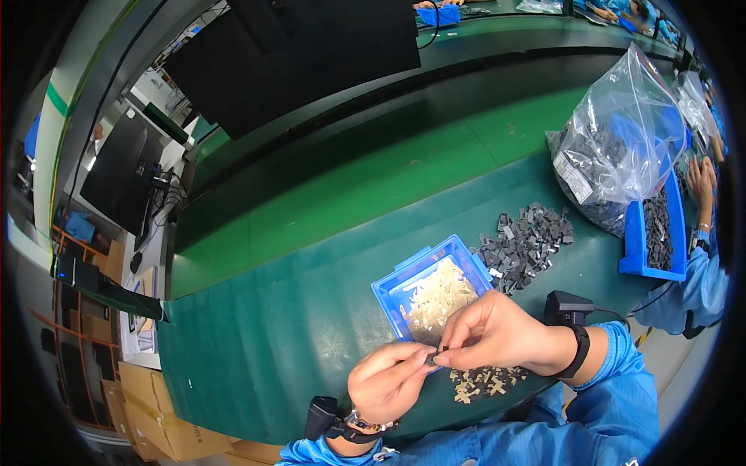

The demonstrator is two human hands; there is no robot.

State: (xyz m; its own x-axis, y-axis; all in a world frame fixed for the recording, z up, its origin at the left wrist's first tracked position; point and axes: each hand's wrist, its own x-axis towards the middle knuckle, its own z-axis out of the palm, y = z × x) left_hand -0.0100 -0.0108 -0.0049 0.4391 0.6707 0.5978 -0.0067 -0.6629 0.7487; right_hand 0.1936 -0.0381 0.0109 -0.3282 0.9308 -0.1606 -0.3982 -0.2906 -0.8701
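In front of me my left hand [386,382] and my right hand [497,334] meet, fingertips pinched on one small dark piece [433,359]. Its exact shape is mostly covered by my fingers. Just beyond them is a blue plastic bin [386,307] with many small cream-coloured pieces [441,293] inside. To the right of the bin lies a loose heap of dark grey rectangular pieces [530,242]. Under my right wrist, a smaller pile of cream and dark pieces joined together [478,384] rests on the green table mat [256,342].
A large clear bag [602,159] of dark pieces stands at the right, beside a longer blue bin [636,247] of dark parts. A co-worker's hand [702,182] is past it. A green conveyor belt [326,190] runs behind the table; a black monitor [124,175] stands left.
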